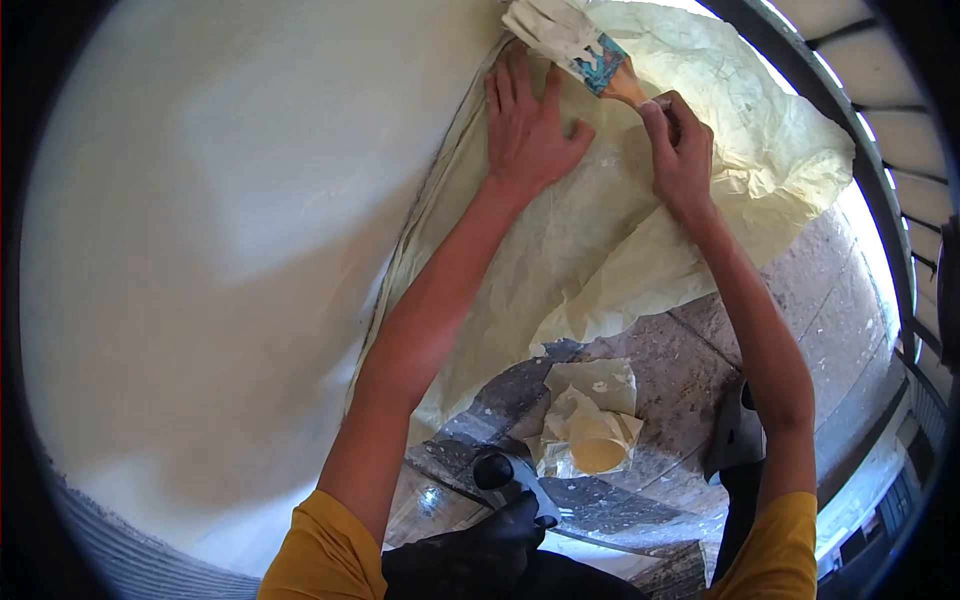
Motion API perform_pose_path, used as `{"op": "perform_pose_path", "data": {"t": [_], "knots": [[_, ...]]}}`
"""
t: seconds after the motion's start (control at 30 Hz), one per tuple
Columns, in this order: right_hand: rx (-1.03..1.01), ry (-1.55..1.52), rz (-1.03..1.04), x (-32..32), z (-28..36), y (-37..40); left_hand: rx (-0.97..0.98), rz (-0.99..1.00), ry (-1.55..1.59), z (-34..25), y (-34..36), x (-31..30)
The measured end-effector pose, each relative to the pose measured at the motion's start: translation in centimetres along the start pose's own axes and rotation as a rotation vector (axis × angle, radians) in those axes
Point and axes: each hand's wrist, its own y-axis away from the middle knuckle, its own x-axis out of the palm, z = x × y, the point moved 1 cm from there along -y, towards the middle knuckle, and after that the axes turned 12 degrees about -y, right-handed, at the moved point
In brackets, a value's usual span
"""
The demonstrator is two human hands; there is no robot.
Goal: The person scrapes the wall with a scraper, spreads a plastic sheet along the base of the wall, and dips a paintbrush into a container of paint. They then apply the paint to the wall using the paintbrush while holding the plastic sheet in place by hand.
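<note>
One brush (pixel 582 55) (bristles coated off-white): handle grasped in the right hand (pixel 683 150), head near the left hand (pixel 530 135). Left hand: spread, gripping nothing, resting on one sheet (pixel 545 260) beside one wall (pixel 220 200).

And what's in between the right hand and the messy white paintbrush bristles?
In the head view, a bit of wooden handle and then a blue, paint-smeared band lie between the right hand and the paintbrush bristles.

No text, label, brand, number or sign was legible. The paintbrush (pixel 585 56) carried a blue-green band (pixel 604 69) between bristles (pixel 550 30) and handle (pixel 625 88), partly smeared over; any lettering on it could not be read.
</note>
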Motion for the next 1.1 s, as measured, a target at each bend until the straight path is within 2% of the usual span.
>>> {"op": "perform_pose_path", "data": {"t": [0.07, 0.17, 0.53, 0.77, 1.0, 1.1], "knots": [[-0.063, 0.022, -0.025, -0.3, -1.4, 0.2, -0.038, 0.019, 0.018, 0.2, -0.6, 0.3], [0.033, 0.082, 0.056, -0.8, -1.3, 0.5, -0.035, 0.025, 0.008, 0.3, -0.5, 0.4], [-0.148, 0.232, 0.039, 1.2, 1.1, -1.0, -0.04, -0.012, 0.004, -0.1, 0.1, 1.0], [-0.114, 0.124, 0.014, 0.4, 1.6, -0.4, -0.106, 0.024, -0.014, -0.7, 0.8, 0.4], [-0.127, 0.214, 0.013, 1.0, 1.4, -1.2, -0.131, 0.009, -0.023, -0.9, 0.2, 0.2], [-0.113, 0.268, 0.036, 1.3, 1.6, -1.4, -0.133, 0.082, -0.066, -0.9, 0.1, 0.2]]}}
